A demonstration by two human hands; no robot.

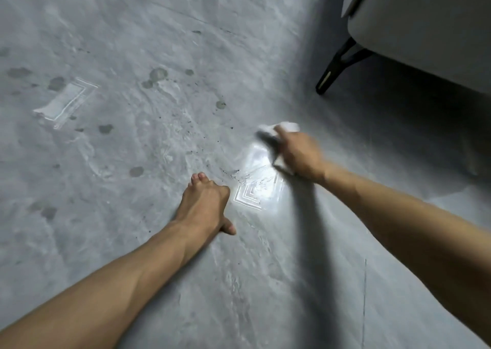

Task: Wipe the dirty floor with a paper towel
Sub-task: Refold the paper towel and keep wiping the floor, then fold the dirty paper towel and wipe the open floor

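Observation:
A grey marbled floor point(159, 43) fills the view. Dark round stains point(158, 74) and fine black specks point(191, 125) spread across its middle and left. My right hand point(297, 154) presses a crumpled white paper towel point(285, 127) onto the floor at centre right; the towel is blurred and partly hidden under the fingers. My left hand point(206, 202) rests flat on the floor below the specks, fingers together, holding nothing. Thin black smears point(239, 174) lie between the two hands, beside a bright glare patch point(259, 181).
A pale sofa point(425, 24) on a black angled leg point(337, 65) stands at the top right, casting a dark shadow on the floor beneath it. A second light reflection point(65, 101) shows at the left. A thin dark line point(364, 301) runs down the floor at lower right.

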